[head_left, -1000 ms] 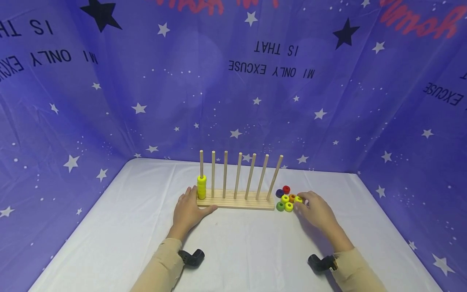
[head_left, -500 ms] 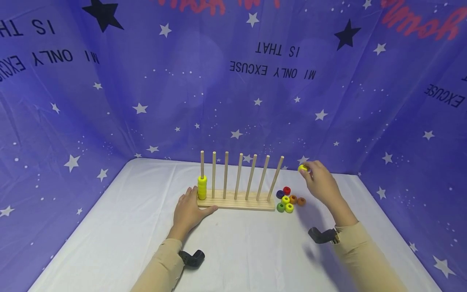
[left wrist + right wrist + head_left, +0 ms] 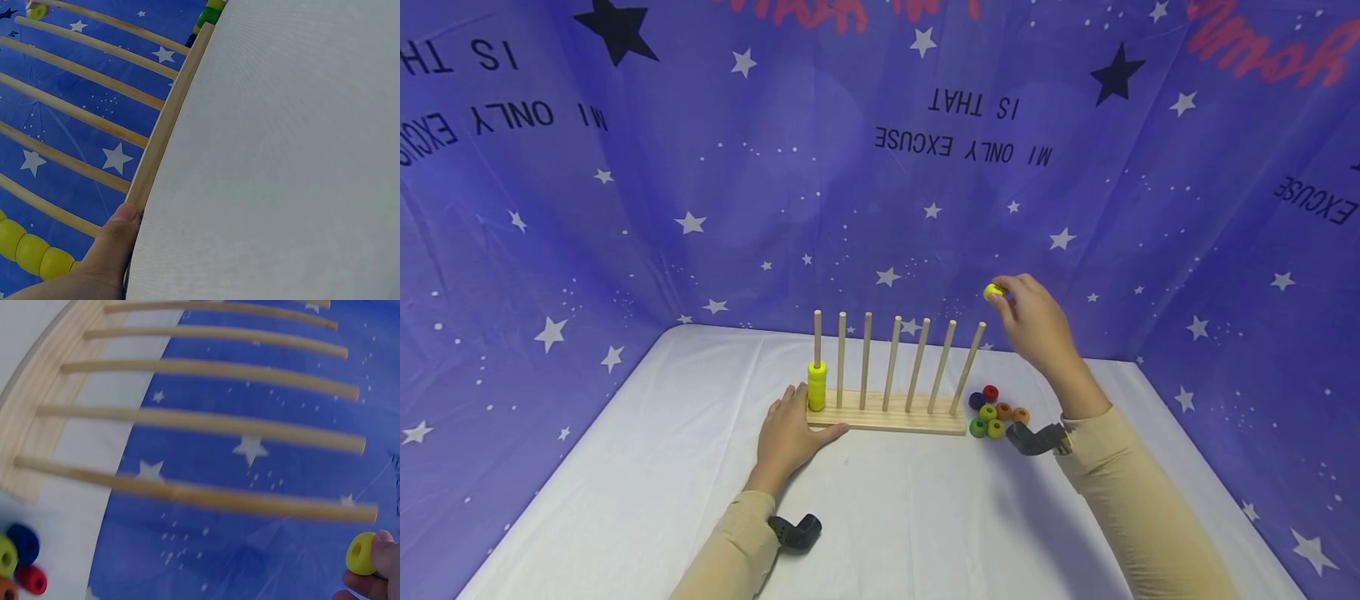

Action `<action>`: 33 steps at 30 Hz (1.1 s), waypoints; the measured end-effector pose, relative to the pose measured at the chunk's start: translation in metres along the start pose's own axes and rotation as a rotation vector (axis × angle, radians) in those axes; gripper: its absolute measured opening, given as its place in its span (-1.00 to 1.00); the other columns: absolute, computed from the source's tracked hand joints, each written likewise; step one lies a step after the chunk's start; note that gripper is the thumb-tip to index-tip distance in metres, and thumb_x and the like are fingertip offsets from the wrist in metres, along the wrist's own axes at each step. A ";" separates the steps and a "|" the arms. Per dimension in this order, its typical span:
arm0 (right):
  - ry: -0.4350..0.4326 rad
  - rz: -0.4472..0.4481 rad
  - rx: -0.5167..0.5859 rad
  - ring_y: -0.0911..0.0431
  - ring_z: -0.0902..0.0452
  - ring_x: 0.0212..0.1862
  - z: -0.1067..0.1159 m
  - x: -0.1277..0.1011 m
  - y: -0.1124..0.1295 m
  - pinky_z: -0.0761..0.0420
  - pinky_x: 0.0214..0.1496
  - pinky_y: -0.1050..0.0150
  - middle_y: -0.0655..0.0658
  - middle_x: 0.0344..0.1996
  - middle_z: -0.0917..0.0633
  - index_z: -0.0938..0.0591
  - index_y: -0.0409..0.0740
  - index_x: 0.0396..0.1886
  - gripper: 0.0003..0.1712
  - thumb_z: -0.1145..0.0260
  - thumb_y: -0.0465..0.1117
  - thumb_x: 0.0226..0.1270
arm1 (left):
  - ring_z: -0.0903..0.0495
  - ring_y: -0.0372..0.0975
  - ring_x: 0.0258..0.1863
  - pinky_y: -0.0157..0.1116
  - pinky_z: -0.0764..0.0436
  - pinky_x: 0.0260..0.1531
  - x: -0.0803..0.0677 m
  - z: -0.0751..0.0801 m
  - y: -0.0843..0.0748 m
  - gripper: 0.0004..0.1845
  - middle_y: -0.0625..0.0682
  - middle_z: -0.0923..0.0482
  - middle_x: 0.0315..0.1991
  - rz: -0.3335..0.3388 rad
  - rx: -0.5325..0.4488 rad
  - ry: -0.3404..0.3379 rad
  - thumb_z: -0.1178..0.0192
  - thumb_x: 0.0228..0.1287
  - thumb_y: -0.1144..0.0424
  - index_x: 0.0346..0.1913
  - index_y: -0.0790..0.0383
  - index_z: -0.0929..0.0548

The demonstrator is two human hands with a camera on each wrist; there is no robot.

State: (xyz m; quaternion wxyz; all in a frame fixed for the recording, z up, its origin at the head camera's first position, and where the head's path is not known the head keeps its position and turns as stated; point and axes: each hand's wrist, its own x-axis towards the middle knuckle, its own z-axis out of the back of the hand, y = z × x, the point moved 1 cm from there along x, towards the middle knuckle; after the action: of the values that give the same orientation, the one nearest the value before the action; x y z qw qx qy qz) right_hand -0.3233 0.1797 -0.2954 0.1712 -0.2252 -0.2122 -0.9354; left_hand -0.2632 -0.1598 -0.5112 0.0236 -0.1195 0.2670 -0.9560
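A wooden rack (image 3: 886,414) with several upright pegs stands on the white table (image 3: 880,517). Its leftmost peg carries a stack of yellow beads (image 3: 817,385). My left hand (image 3: 790,433) rests flat against the rack's left end, thumb along the base (image 3: 164,125). My right hand (image 3: 1033,321) is raised above and to the right of the rightmost peg (image 3: 967,368), pinching a yellow bead (image 3: 993,291) in its fingertips. The right wrist view shows that bead (image 3: 361,553) beyond the peg tips. Loose beads (image 3: 996,412) in red, blue, green, yellow and orange lie right of the rack.
A purple star-printed cloth (image 3: 880,167) walls the table on three sides. Black wrist-camera mounts sit at my left sleeve (image 3: 795,531) and right sleeve (image 3: 1033,437).
My right hand picked a yellow bead from the loose pile and lifted it up and leftward to above the rightmost peg. The left hand stayed against the rack.
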 end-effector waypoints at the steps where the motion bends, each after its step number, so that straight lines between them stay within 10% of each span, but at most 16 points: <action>1: -0.004 0.011 0.005 -0.01 -0.50 -0.16 0.000 0.002 0.005 -0.54 -0.18 0.05 -0.14 -0.09 -0.57 -0.53 -0.14 0.13 -0.61 -0.12 -0.05 0.43 | -0.16 0.13 0.41 0.11 -0.18 0.38 0.000 0.000 0.000 0.21 0.29 -0.24 0.38 0.000 0.003 -0.001 -0.21 -0.20 -0.52 0.39 0.29 -0.20; 33: 0.030 0.384 0.038 0.13 -0.56 -0.10 -0.062 0.020 0.162 -0.54 0.03 0.17 0.04 -0.10 -0.68 -0.60 -0.03 0.06 -0.65 -0.15 0.00 0.39 | -0.17 0.12 0.41 0.13 -0.20 0.37 0.001 -0.002 0.001 0.19 0.24 -0.25 0.39 -0.007 0.002 -0.003 -0.18 -0.20 -0.55 0.40 0.23 -0.21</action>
State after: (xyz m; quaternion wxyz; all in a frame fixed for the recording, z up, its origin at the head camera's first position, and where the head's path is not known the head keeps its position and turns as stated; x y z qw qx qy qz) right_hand -0.2940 0.0080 -0.2838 0.3539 -0.2442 -0.1802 -0.8847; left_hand -0.2643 -0.1598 -0.5128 0.0210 -0.1220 0.2654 -0.9562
